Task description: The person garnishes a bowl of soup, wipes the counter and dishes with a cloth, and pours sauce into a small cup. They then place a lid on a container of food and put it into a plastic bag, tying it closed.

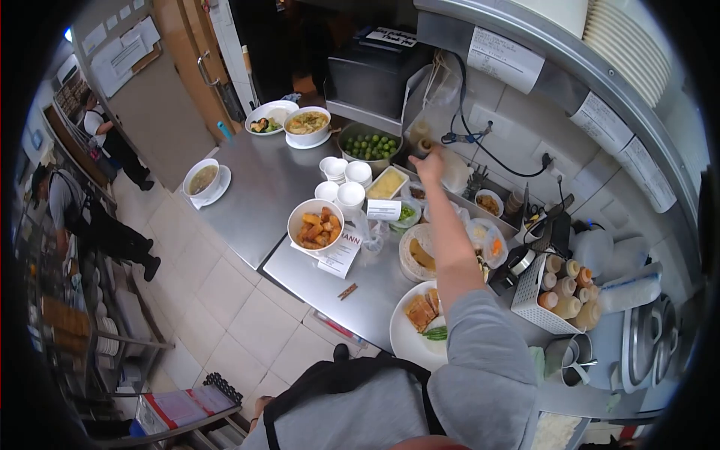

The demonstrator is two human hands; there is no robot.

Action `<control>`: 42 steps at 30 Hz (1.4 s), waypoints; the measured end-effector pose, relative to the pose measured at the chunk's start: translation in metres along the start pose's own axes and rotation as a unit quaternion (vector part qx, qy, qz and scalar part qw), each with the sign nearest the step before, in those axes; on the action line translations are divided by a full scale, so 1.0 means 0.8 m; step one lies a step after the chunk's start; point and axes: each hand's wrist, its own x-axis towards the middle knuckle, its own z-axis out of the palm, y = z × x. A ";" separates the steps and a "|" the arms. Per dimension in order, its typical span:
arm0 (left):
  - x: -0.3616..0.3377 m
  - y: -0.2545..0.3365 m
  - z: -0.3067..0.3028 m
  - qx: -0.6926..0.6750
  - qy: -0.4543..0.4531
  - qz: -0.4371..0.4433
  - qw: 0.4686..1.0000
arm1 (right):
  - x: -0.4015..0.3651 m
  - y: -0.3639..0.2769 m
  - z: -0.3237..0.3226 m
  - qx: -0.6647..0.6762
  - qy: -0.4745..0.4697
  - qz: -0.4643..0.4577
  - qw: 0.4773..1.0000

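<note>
Kitchen with a tiled floor (247, 307) and a steel worktop (322, 285) along a tiled wall; the lens darkens the corners, and two co-workers (82, 214) (116, 139) appear at left, partly cut off by shadow and fittings.

The right hand (429, 166) reaches across to the wall-side edge of the worktop, its fingers at a small brown item (424, 145) beside a metal bowl (390, 160) of green limes (369, 145). The fingertips are hard to make out, so whether they grasp the item or merely touch it cannot be told. The left hand (260, 409) hangs low beside the apron (360, 367), away from the worktop; it is mostly hidden, and its grip cannot be told.

At the near edge of the worktop, a white plate (405, 349) carries browned food (421, 309) and green beans (435, 333), its right side hidden by the grey sleeve (484, 330). Toward the aisle-side edge stands a white bowl (298, 241) of fried pieces (318, 227), overlapping a printed slip (341, 259) too small to read in full. A clothes peg (347, 292) lies between bowl and plate.
</note>
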 end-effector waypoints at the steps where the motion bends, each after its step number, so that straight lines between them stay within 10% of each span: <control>1: 0.003 0.006 -0.002 -0.011 0.002 -0.007 1.000 | 0.000 0.001 0.010 -0.022 -0.015 0.020 0.999; 6: 0.037 0.081 -0.028 -0.110 -0.041 -0.009 0.993 | 0.011 0.028 0.066 -0.024 0.000 0.055 0.998; 9: -0.002 0.234 -0.086 0.037 -0.178 0.160 0.970 | 0.008 0.018 0.050 -0.010 -0.041 0.036 0.998; 10: -0.065 0.356 -0.121 0.003 -0.198 0.036 0.979 | 0.002 0.017 0.036 -0.015 -0.036 0.042 0.998; 12: 0.011 0.346 -0.105 0.014 -0.354 0.145 0.924 | -0.014 0.019 0.006 0.011 -0.014 -0.075 0.997; 19: -0.015 0.538 -0.044 0.078 -0.508 0.328 0.793 | -0.211 0.046 -0.278 0.017 -0.011 0.000 1.000; 24: -0.024 0.584 0.054 -0.043 -0.604 0.218 0.766 | -0.396 0.160 -0.391 -0.181 -0.007 0.183 0.966; 28: -0.062 0.622 0.091 -0.158 -0.668 0.167 0.708 | -0.512 0.169 -0.386 0.139 -0.082 0.462 0.872; 42: -0.118 0.594 0.046 -0.312 -0.580 0.151 0.737 | -0.519 0.044 -0.409 0.333 -0.092 0.330 0.878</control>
